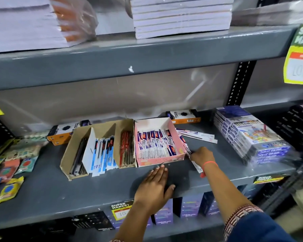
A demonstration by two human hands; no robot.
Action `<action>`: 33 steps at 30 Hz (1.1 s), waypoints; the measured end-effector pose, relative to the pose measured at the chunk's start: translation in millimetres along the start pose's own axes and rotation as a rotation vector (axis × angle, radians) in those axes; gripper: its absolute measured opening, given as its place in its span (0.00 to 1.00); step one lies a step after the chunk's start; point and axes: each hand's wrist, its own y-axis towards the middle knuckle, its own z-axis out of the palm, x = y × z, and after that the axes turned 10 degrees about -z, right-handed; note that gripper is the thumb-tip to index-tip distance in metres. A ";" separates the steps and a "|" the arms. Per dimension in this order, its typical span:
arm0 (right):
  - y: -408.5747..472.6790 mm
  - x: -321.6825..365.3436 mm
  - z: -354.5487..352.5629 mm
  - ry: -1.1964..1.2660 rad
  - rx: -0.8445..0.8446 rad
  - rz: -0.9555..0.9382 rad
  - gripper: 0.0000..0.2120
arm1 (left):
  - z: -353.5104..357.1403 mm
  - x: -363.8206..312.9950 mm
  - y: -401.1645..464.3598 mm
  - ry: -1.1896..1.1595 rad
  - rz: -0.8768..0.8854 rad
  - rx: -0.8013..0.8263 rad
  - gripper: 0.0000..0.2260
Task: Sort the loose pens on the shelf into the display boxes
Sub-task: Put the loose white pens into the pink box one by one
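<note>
A pink display box (160, 160) full of white-and-blue wrapped pens stands mid-shelf. Left of it is a brown cardboard display box (68, 154) with dark, blue-white and red pens in separate compartments. Loose wrapped pens (198, 135) lie on the shelf to the right of the pink box. My right hand (202, 156) grips a bunch of wrapped pens (196, 165) just beside the pink box's right wall. Flat on the shelf in front of the pink box, my left hand (154, 186) rests with its fingers straight.
Two orange-black boxes (184, 116) (63, 133) lie behind the display boxes. A stack of blue packs (248, 135) sits at right, small packets (10, 165) at left. The grey shelf (77, 193) has an upper shelf (129, 56) loaded with paper stacks overhead.
</note>
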 end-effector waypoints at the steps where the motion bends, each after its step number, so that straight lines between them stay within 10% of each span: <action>1: 0.1 -1.4 -2.0 0.040 -0.023 0.008 0.06 | -1.9 2.8 1.3 0.016 0.018 0.020 0.28; 15: -11.1 -15.0 -13.2 1.023 -0.150 -0.146 0.14 | -5.0 33.6 5.8 0.006 0.067 -0.028 0.23; 25: -9.7 11.0 -10.3 0.972 -0.076 -0.275 0.14 | -6.2 34.8 5.3 0.007 0.060 0.003 0.23; 33: -0.3 76.1 44.7 0.400 -0.005 -0.400 0.19 | -12.1 32.3 3.0 -0.040 0.061 -0.020 0.23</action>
